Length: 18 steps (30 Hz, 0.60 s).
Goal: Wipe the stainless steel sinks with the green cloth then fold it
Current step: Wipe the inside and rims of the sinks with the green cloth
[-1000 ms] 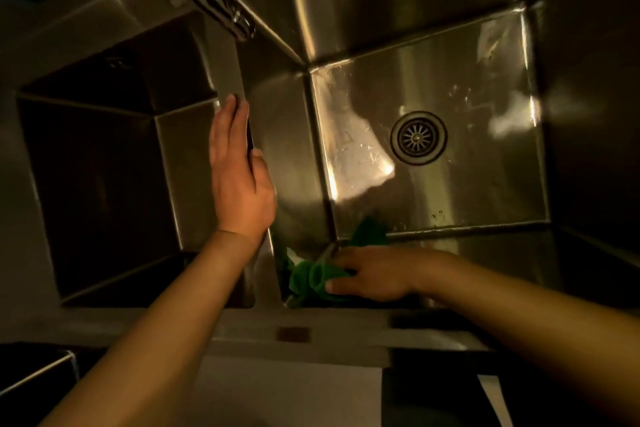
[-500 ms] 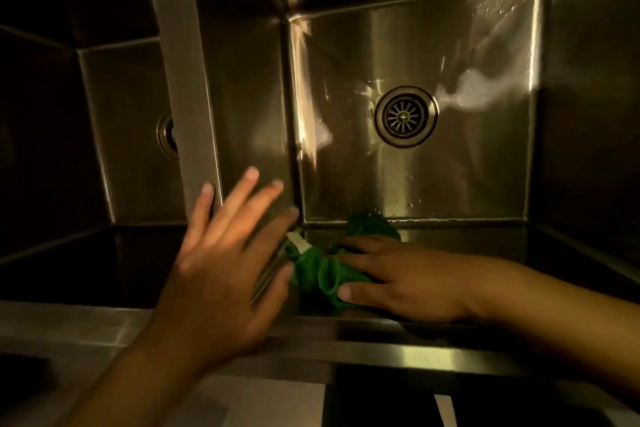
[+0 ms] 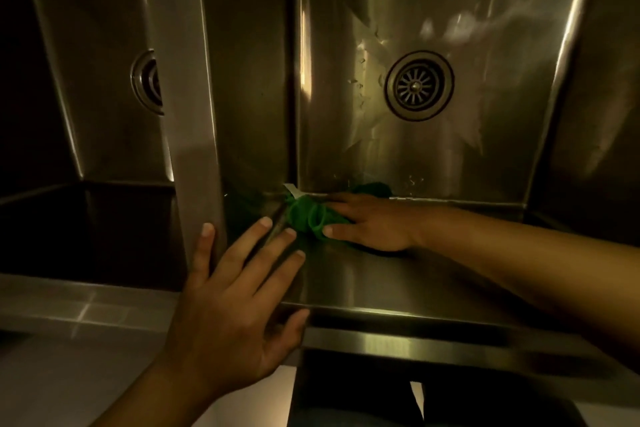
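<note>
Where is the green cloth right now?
In the head view, the green cloth is bunched in the near left corner of the right sink, pressed under the right hand, with the drain farther back.

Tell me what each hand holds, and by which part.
Right hand presses flat on the green cloth, over its right side, against the sink; no grip. Left hand holds nothing.

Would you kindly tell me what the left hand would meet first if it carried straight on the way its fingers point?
Most likely the green cloth, bunched in the near corner of the sink under the right hand. The left hand points up and right at it; depth is unclear.
</note>
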Motion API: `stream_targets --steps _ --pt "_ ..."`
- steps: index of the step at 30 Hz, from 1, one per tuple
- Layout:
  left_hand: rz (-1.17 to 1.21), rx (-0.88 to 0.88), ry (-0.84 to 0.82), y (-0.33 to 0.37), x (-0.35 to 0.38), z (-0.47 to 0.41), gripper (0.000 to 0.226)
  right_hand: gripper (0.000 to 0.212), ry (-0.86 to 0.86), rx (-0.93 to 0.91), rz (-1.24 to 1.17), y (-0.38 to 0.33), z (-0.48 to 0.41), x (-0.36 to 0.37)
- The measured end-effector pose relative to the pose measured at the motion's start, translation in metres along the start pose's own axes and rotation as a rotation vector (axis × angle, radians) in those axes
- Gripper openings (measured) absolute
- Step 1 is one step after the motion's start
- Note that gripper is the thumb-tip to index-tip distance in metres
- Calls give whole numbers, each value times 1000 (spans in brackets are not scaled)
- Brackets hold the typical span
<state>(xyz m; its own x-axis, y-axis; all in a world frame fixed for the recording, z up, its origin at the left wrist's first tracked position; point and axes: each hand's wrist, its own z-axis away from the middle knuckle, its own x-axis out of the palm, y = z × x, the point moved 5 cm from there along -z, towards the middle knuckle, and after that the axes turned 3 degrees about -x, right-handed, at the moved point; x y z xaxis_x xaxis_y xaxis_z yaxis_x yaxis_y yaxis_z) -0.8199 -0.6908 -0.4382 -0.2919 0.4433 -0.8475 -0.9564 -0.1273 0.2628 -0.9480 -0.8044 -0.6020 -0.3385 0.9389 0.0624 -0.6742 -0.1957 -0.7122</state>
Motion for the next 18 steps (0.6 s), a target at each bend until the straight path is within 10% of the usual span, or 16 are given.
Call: stream_targets --steps 18 --pt "143 -97 122 18 -12 -8 57 79 83 66 -1 -20 167 8"
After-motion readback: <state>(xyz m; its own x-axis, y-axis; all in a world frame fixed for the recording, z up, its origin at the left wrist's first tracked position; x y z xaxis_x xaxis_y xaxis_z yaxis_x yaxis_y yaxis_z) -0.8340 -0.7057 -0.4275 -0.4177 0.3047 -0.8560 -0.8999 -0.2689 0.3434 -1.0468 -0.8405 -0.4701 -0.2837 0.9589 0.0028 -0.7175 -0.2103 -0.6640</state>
